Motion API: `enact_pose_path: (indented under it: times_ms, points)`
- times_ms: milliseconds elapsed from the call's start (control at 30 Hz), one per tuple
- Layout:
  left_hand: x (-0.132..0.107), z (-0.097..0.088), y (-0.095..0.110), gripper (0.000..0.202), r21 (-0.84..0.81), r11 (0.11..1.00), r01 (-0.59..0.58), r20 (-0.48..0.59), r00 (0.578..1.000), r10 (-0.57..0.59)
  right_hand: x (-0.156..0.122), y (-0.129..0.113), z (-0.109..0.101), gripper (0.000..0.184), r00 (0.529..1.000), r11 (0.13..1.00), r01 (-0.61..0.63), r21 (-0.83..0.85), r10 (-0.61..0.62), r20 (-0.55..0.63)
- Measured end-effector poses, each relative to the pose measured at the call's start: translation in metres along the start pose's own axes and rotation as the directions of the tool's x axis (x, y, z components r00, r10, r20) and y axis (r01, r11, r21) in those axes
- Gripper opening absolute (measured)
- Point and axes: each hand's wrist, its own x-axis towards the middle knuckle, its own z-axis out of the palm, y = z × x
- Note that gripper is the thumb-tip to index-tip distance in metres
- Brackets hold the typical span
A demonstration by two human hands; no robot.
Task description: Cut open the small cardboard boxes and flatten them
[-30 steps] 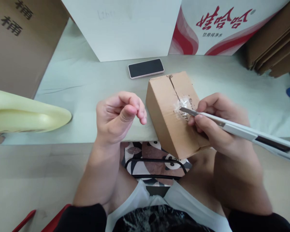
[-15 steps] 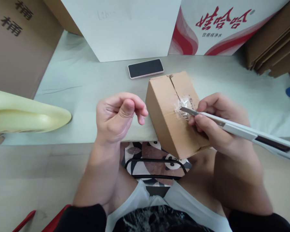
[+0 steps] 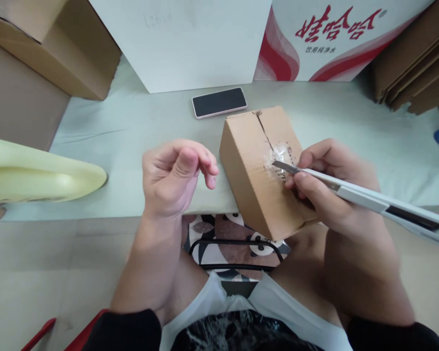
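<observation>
Head view: oblong brown cardboard box (image 3: pixel 254 170) points lengthwise away from us, nearer our right hand (image 3: pixel 331 201), gripping a white utility knife (image 3: pixel 364 197); our left hand (image 3: pixel 173 180) curls empty, apart.

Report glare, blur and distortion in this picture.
Head view: bright glints on the crinkled clear plastic tape; head view: softness around the wrist of the bare right hand; head view: left edge of the faintly scribbled white box slants outward, likely wide-angle stretch.

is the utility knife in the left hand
No, the right hand grips the utility knife, while the left hand is loosely curled with nothing visible in its grasp.
</observation>
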Motion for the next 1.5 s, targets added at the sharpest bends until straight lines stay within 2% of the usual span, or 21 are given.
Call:
enact_pose_path:
  times_ms: [167, 467, 667, 867, 1000, 1100, 1233, 1300, 1367, 1400, 1433, 1500]
  points:
    - [0.002, 0.002, -0.002, 0.035, -0.055, 0.997, 0.051, -0.009, 0.999, -0.052, 0.000, 0.001, -0.001, 0.030, 1.000, 1.000, 0.002, -0.016, -0.003, -0.016]
    - [0.003, -0.006, -0.013, 0.017, -0.072, 0.995, 0.066, 0.005, 0.998, -0.065, -0.001, 0.002, -0.001, 0.025, 0.999, 1.000, 0.008, -0.018, -0.009, -0.036]
    - [0.000, -0.007, -0.013, 0.036, 0.027, 0.997, 0.072, -0.052, 0.996, -0.070, -0.001, 0.001, -0.001, 0.024, 1.000, 0.999, 0.014, -0.036, -0.014, -0.016]
    - [-0.002, -0.005, -0.014, 0.028, 0.034, 0.997, 0.062, -0.065, 0.996, -0.060, 0.001, 0.001, -0.002, 0.027, 1.000, 0.998, 0.016, -0.054, -0.017, -0.024]
    - [0.001, 0.001, -0.012, 0.018, -0.056, 0.998, -0.014, -0.036, 0.999, 0.012, 0.000, 0.001, -0.001, 0.023, 0.999, 0.997, 0.024, -0.070, -0.026, -0.022]
    - [0.002, 0.005, -0.009, 0.021, -0.069, 0.997, -0.035, -0.061, 0.998, 0.031, -0.001, 0.001, -0.001, 0.024, 1.000, 0.998, 0.018, -0.061, -0.019, -0.025]
    - [0.000, 0.005, -0.007, 0.030, -0.007, 1.000, -0.009, -0.100, 0.995, 0.009, -0.001, 0.000, -0.001, 0.026, 1.000, 0.999, 0.009, -0.044, -0.010, -0.019]
    - [-0.002, 0.003, -0.003, 0.029, -0.008, 1.000, 0.009, -0.026, 1.000, -0.009, -0.001, 0.001, -0.001, 0.025, 1.000, 0.999, 0.015, -0.047, -0.016, -0.020]
    - [-0.004, 0.001, 0.006, 0.023, -0.030, 0.996, 0.082, 0.176, 0.981, -0.076, -0.001, 0.002, -0.002, 0.023, 1.000, 0.998, 0.019, -0.056, -0.021, -0.022]
    - [-0.005, 0.001, 0.012, 0.020, -0.023, 0.988, 0.151, 0.295, 0.946, -0.138, -0.001, 0.002, -0.002, 0.021, 0.999, 0.998, 0.020, -0.059, -0.021, -0.024]
    - [-0.006, 0.000, 0.018, 0.019, 0.002, 0.974, 0.227, 0.411, 0.887, -0.208, -0.002, 0.003, -0.002, 0.020, 0.999, 0.998, 0.020, -0.062, -0.021, -0.025]
    - [-0.006, 0.000, 0.030, 0.022, 0.079, 0.937, 0.341, 0.586, 0.744, -0.320, -0.002, 0.004, -0.002, 0.018, 0.999, 0.998, 0.019, -0.067, -0.021, -0.032]
